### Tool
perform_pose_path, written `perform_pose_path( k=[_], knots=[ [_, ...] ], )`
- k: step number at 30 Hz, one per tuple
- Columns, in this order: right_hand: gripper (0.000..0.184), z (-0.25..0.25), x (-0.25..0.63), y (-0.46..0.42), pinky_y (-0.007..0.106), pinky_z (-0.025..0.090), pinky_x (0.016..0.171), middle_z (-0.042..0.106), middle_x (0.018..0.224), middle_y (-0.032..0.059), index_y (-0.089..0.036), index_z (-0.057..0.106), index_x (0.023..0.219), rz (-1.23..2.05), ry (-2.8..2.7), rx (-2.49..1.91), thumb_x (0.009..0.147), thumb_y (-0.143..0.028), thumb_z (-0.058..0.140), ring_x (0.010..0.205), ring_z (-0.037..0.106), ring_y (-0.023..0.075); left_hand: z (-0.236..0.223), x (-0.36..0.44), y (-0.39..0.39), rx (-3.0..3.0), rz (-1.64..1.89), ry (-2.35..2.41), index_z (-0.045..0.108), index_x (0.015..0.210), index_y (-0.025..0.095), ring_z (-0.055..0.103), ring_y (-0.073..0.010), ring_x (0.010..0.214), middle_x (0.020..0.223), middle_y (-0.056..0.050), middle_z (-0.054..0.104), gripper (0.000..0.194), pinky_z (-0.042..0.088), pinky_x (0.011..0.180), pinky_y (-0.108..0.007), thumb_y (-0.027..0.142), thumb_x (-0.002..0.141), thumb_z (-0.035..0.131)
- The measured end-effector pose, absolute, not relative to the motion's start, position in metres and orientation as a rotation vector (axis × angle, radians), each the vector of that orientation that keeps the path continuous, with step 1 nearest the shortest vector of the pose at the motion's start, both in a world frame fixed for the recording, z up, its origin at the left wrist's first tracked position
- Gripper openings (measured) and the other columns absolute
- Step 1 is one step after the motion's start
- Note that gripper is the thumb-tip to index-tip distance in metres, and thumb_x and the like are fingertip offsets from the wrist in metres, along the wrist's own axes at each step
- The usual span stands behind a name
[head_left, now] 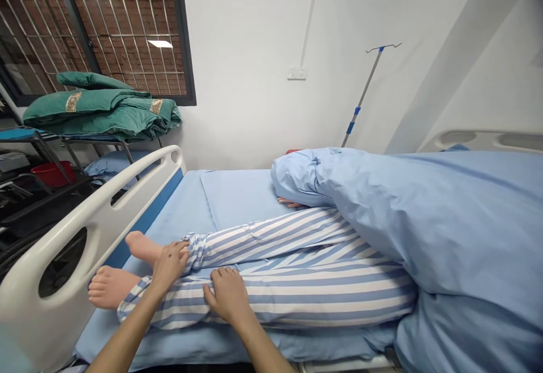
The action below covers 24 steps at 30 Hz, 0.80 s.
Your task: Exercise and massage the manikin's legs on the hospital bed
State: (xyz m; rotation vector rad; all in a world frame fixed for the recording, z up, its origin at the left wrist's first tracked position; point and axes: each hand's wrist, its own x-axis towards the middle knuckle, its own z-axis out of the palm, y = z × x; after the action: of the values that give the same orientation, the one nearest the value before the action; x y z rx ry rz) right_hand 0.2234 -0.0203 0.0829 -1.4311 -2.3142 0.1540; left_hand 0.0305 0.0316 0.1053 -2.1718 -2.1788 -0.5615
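Note:
Blue-and-white striped trousers [322,291] cover the legs of a figure lying on the bed. Bare, smooth feet stick out at the foot end: the near foot [111,287] and the far foot [144,247]. My left hand [171,261] reaches across the near shin, its fingers closed on the bunched trouser cuff [195,251] at the far ankle. On the near lower leg rests my right hand [229,294], fingers slightly apart over the striped cloth, thumb to the left. A light-blue quilt [390,203] hides the figure above the thighs; fingertips [291,202] peek from under its edge.
The white footboard [97,214] rises at the left and a headboard [487,140] stands at the far right. Behind the bed is an IV pole [360,101]. Green folded bedding [106,110] lies beneath the barred window, with a red bucket [53,174] lower down.

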Motion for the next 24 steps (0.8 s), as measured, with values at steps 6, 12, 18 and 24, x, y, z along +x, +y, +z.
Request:
perform_pose_path(
  k=[6,12,18,24],
  knots=[
    [0.026,0.081,0.222,-0.018,0.037,0.037,0.076,0.06,0.086,0.0082,-0.018,0.055,0.088,0.176,-2.323,-1.434,0.082,-0.039,0.042,0.084,0.052,0.0228,0.08,0.02,0.051,-2.242,-0.342,-1.996,0.052,0.119,0.024,0.042,-0.0255,0.112,0.115,-0.005,0.06,0.039,0.03,0.091,-0.039,0.03,0.083,0.039],
    [0.025,0.083,0.222,-0.02,0.036,0.037,0.075,0.06,0.086,0.0096,-0.017,0.056,0.087,0.177,-2.318,-1.429,0.082,-0.038,0.042,0.084,0.052,0.0234,0.094,-0.013,0.027,-2.174,-0.171,-1.922,0.054,0.115,0.018,0.038,-0.0309,0.111,0.113,-0.014,0.058,0.037,0.023,0.094,-0.047,0.026,0.082,0.038],
    [0.024,0.086,0.222,-0.022,0.036,0.036,0.074,0.06,0.084,0.0087,-0.018,0.056,0.086,0.156,-2.331,-1.424,0.083,-0.037,0.041,0.083,0.052,0.0228,0.106,-0.022,0.017,-2.006,-0.014,-1.833,0.058,0.109,0.015,0.037,-0.0346,0.115,0.11,-0.017,0.055,0.038,0.015,0.097,-0.054,0.016,0.08,0.034],
    [0.024,0.083,0.222,-0.021,0.036,0.036,0.074,0.06,0.084,0.0085,-0.018,0.055,0.086,0.158,-2.334,-1.426,0.083,-0.037,0.042,0.083,0.052,0.0227,0.114,-0.001,0.027,-2.155,-0.44,-1.9,0.06,0.099,0.017,0.041,-0.0294,0.112,0.112,-0.013,0.057,0.033,0.026,0.097,-0.043,0.037,0.08,0.041]
  ],
)
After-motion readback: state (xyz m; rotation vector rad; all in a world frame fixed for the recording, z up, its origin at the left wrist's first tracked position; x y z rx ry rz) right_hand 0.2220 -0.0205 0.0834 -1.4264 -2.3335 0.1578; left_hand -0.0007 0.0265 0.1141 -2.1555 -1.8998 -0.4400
